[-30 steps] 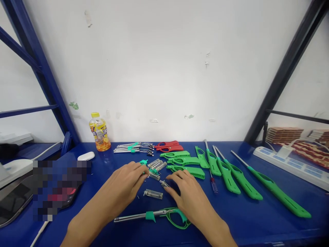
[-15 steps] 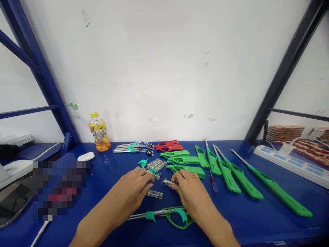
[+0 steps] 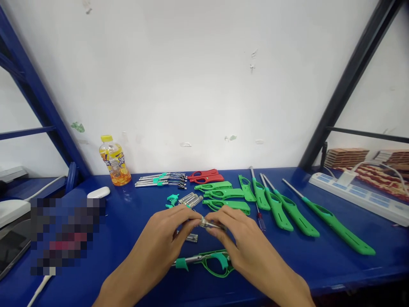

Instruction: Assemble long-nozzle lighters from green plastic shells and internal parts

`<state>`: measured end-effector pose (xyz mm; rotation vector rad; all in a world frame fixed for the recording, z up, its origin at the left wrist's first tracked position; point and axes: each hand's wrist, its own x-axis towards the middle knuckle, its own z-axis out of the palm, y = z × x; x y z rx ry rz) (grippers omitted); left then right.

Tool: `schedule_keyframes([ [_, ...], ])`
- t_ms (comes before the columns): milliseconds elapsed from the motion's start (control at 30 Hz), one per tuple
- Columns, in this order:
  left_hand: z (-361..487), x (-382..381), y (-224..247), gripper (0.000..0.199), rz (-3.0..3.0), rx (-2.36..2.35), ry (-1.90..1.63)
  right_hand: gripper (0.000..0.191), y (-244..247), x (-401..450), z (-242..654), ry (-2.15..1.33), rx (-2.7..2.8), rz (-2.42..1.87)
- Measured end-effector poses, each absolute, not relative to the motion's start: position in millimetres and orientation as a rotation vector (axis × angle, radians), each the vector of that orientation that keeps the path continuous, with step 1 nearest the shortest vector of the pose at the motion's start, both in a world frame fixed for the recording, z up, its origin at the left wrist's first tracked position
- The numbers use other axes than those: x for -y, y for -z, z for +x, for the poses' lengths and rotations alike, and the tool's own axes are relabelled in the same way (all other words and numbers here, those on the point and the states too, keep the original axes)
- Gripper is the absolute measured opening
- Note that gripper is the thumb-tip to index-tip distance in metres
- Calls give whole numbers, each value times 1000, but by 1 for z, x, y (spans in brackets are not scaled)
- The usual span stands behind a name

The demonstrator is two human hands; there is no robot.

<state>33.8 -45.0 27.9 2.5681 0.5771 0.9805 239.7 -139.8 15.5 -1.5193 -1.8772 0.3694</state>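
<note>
My right hand (image 3: 241, 230) is closed on a small clear lighter fuel tank (image 3: 209, 224), holding it between thumb and fingers. The thumb and fingertips of my left hand (image 3: 166, 234) pinch its metal valve end; whether a small part is between them I cannot make out. Another clear fuel tank (image 3: 192, 238) lies on the blue table just below my hands. Nearer to me is a half-open utility lighter (image 3: 220, 266) with a green shell, teal trigger and metal tube, partly hidden by my right hand. Behind my hands lie several more tanks (image 3: 191, 199) and teal triggers (image 3: 173, 199).
Metal lighter tubes with wires (image 3: 153, 182), red shells (image 3: 206, 175) and green shells (image 3: 217, 192) lie toward the wall. Several whole green lighters (image 3: 341, 230) and a screwdriver (image 3: 261, 222) are at right. A drink bottle (image 3: 115, 164) and power strip (image 3: 361, 196) flank them.
My hands have come together, and my left fingers now touch the end of the fuel tank held in my right hand. The tank is raised slightly, and the camera view has shifted.
</note>
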Motion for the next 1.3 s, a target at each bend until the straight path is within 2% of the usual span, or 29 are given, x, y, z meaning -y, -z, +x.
schedule_keyframes([
  [333, 46, 56, -11, 31, 2881, -690, -943, 19, -25, 151, 271, -597, 1901, -1597],
  [533, 69, 75, -2, 28, 2950, -754, -354, 28, -20, 155, 294, -489, 1883, -1809],
  [633, 80, 81, 3, 25, 2939, -751, -218, 16, -20, 156, 299, -486, 1932, -1786],
  [700, 84, 83, 5, 23, 2929, -758, -210, 7, -20, 156, 297, -528, 1989, -1768],
  [833, 85, 81, 8, 21, 2915, -753, -185, 22, -18, 153, 290, -578, 2045, -1779],
  [967, 84, 79, 10, 19, 2899, -735, -193, 27, -19, 149, 287, -589, 2066, -1733],
  [1300, 89, 80, 14, 14, 2869, -845, -287, 28, -25, 148, 286, -586, 2071, -1664],
])
